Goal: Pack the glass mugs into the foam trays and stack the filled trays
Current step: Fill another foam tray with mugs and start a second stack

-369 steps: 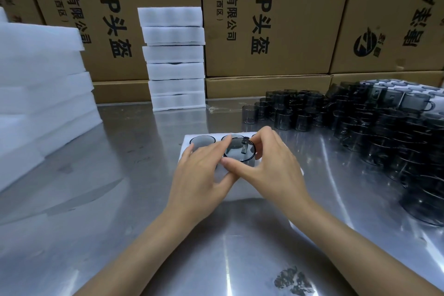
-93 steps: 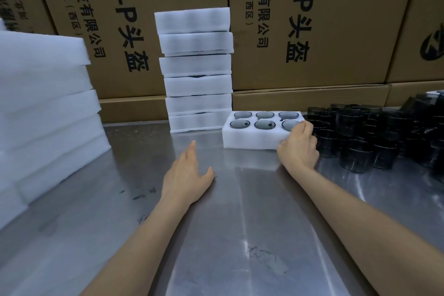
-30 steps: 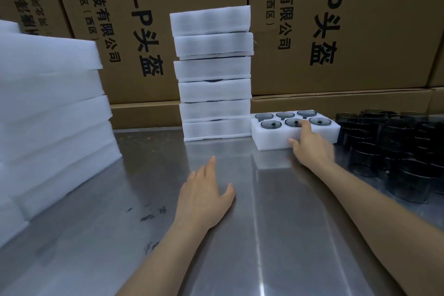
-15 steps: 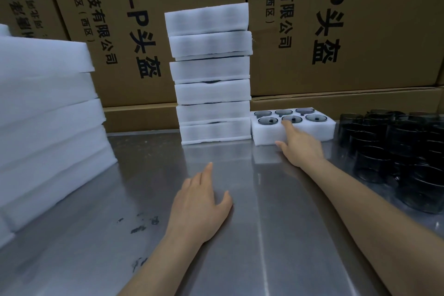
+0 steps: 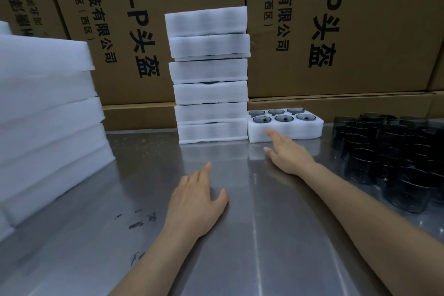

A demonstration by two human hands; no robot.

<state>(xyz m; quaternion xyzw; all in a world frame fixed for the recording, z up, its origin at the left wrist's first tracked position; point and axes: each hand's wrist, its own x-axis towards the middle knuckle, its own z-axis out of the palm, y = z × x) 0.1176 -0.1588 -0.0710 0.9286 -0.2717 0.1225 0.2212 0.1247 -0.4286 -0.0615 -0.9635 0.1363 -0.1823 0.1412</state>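
Head view: filled foam tray (image 5: 286, 131) at one o'clock, six glass mugs (image 5: 284, 118) seated in its holes, flush against right side of stack of trays (image 5: 210, 74) at twelve. Right hand (image 5: 289, 152) just before tray's front wall, fingers straight, tips at the foam, gripping nothing. Left hand (image 5: 195, 202) flat on steel table (image 5: 264, 235), fingers spread. Loose dark mugs (image 5: 394, 158) heaped at three. Empty foam pile (image 5: 45, 115) at nine. Cartons (image 5: 336, 31) behind.

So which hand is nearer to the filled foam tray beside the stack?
Right. The right hand reaches to the filled foam tray, fingertips at its front wall. The left hand lies flat on the steel table, well short of it.
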